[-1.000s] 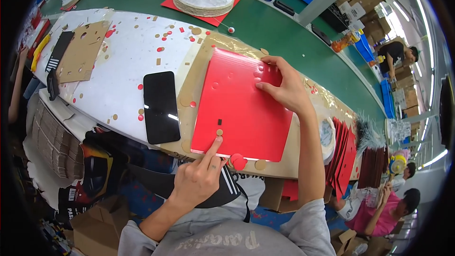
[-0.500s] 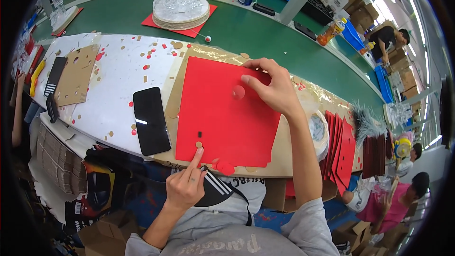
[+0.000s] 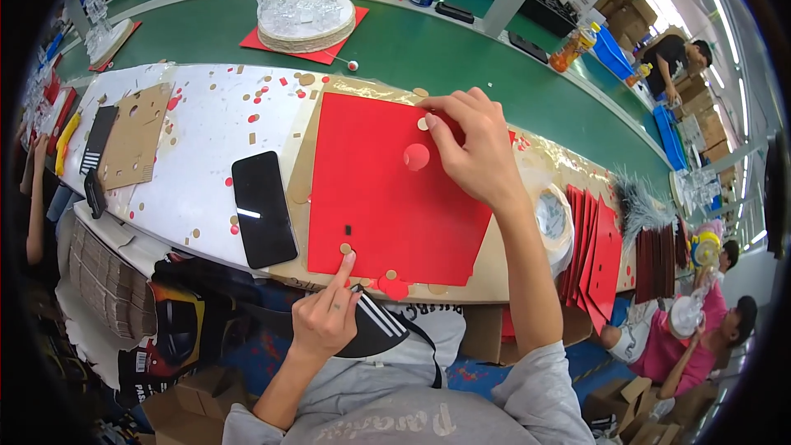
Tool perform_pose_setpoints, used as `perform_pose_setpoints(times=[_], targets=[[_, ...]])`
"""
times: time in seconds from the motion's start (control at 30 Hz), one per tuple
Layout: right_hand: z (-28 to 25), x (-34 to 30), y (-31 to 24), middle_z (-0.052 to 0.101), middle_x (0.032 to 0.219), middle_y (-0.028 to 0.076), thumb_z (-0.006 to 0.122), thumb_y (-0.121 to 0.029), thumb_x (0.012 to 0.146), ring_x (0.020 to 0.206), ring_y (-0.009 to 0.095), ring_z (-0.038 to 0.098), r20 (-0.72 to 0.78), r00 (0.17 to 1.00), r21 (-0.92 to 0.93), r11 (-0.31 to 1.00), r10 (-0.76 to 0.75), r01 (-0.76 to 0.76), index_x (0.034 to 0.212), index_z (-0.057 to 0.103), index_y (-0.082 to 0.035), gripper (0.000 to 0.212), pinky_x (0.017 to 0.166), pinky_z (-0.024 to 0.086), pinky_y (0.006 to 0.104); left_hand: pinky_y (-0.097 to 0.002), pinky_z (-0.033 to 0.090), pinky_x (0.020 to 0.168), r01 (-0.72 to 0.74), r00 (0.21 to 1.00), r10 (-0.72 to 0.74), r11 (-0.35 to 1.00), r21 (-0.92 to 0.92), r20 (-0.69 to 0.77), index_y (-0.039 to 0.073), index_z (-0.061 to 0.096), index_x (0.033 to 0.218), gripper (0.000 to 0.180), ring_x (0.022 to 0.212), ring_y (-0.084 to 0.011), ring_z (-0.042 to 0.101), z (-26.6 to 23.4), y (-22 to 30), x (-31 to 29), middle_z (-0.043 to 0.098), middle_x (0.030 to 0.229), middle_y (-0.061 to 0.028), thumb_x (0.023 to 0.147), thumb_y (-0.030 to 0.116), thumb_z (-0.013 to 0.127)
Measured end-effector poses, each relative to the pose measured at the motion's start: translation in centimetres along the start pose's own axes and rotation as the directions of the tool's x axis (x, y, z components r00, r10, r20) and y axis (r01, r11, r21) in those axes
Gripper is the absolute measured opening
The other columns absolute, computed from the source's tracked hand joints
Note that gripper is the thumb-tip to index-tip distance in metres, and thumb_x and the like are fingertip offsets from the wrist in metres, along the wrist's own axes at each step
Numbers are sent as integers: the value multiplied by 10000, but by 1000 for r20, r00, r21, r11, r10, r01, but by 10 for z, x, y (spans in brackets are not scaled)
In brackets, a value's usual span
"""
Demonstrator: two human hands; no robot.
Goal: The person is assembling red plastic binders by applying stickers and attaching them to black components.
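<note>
A square red sheet (image 3: 387, 198) lies in front of me, with a small black rectangle (image 3: 348, 230) and a translucent round spot (image 3: 415, 157) on it. With its index finger stretched out, my left hand (image 3: 325, 317) touches a small brown cardboard disc (image 3: 345, 249) near the sheet's front left; its other fingers are curled around nothing visible. At the far edge, my right hand (image 3: 478, 144) has thumb and fingers drawn together at a pale disc (image 3: 423, 124), seemingly in a pinch. Its remaining fingers partly hide the sheet's far right corner.
A black phone (image 3: 264, 210) lies left of the sheet, among scattered red and brown punched bits. To the right are a tape roll (image 3: 554, 218) and several upright red boards (image 3: 589, 255). Beyond, a round white base with clear parts (image 3: 306, 21) stands on the green table (image 3: 412, 49).
My right thumb has moved up toward the sheet's far edge, and a pale disc now shows beside it. A brown disc now shows on the red scraps in front. My left hand is nearly still.
</note>
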State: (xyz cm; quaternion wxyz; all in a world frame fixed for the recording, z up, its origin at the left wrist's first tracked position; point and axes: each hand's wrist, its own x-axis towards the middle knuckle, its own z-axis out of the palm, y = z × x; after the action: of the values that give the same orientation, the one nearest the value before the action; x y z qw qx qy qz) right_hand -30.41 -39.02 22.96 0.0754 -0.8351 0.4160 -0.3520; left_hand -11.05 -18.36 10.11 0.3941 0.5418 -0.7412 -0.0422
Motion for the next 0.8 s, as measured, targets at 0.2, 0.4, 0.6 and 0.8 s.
perform_pose_setpoints(times=[0.2,0.4,0.6,0.8], targets=[[-22,-7,-14,588,824,59,606,-84,929,822,241,556,-115,992,-269,963,-49,16,932,669,-49,72,808,336,380,-286,481,476,-152,987,148,986,-64,-67,9,526,719,274,492,-215,615,8,-9,-4,717,1195,-227,933,121,655],[-140,-11,-11,541,777,88,589,-94,898,782,303,520,-484,781,-621,784,-394,11,796,562,-66,110,751,340,439,-325,493,494,-123,989,116,990,-65,-93,-14,530,734,387,573,-286,672,-6,-9,-19,709,1131,-305,1062,177,458],[-295,-62,69,613,681,173,515,-297,1037,660,375,590,-611,788,-604,689,-77,-401,819,688,15,418,662,418,478,-378,501,616,22,996,-35,989,-148,-81,-56,641,937,305,682,-344,677,-13,-14,-16,734,1118,-220,1056,130,430],[-334,-205,243,670,766,281,459,-450,1033,774,460,673,-292,808,-674,490,511,-554,948,710,20,540,768,511,540,-399,501,689,36,993,-57,982,-184,-107,-35,676,1019,265,776,-369,690,-10,-12,-8,723,944,-186,1033,93,444]])
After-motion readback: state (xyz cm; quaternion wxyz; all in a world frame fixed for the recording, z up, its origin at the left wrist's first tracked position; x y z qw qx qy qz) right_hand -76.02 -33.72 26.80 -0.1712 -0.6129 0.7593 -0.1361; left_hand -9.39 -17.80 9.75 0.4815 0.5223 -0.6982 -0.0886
